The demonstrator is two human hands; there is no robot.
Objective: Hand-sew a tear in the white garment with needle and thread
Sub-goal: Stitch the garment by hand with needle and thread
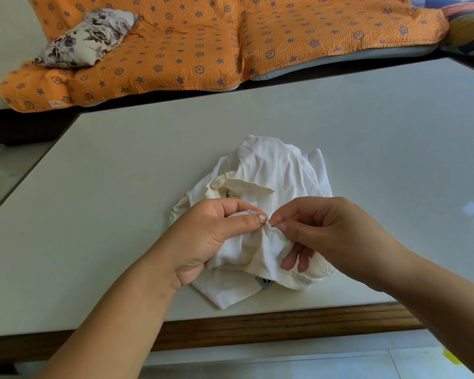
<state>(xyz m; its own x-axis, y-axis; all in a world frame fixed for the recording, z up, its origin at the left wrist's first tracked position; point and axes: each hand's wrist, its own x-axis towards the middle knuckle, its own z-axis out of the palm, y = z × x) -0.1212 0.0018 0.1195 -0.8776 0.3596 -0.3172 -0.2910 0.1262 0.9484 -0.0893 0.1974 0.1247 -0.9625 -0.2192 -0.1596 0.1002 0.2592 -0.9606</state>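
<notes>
- L hand [216, 236]: thumb & forefinger pinch a raised fold of the white garment [271, 170]; thumb tip [260, 218] lies on top of the fold, other fingers are curled behind the cloth.
- R hand [331, 233]: thumb & forefinger pressed narrow together at the same fold, just beside the L thumb tip. Lower fingers [298, 258] curl under the cloth & hold it up.
- Btw the two pinches: a short wisp of pale thread [272, 224] at the fold edge. Needle too small to make out; can't tell if R pinch has it.
- Garment: crumpled heap on the table [107, 173], bulk beyond the fingertips, rest bunched under both palms. Grey label [263, 283] below the R fingers.
- Loose strand [159, 214] on the table, left of the L knuckles, apart from the hand.
- Far past the fingers: orange cover [203, 45] w/ floral cushion [88, 36] on it.
</notes>
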